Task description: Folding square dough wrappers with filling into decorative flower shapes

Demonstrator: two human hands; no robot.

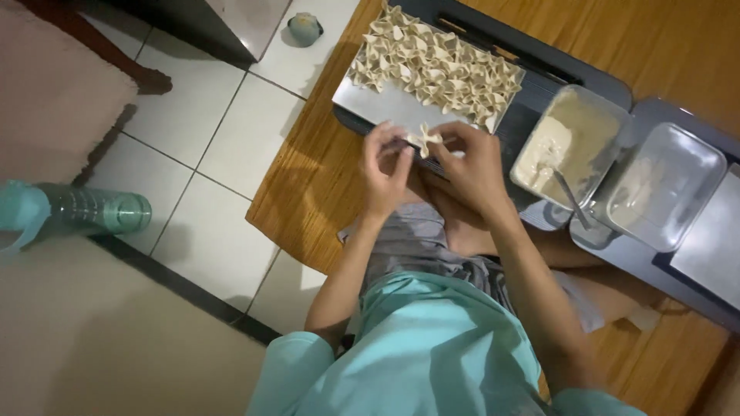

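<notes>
Both hands meet just in front of a metal tray (378,98). My left hand (384,173) and my right hand (469,168) pinch one small pale folded dumpling (425,139) between the fingertips. The tray holds several folded dumplings (435,65) of the same shape, packed toward its far end. To the right stands a clear container with pale filling (566,142) and a metal spoon (570,196) in it.
An empty clear container (667,185) sits right of the filling, on a dark tray (640,254). A wooden mat (308,185) lies under everything on a white tiled floor. A teal water bottle (85,209) lies at the left. My legs are folded below the hands.
</notes>
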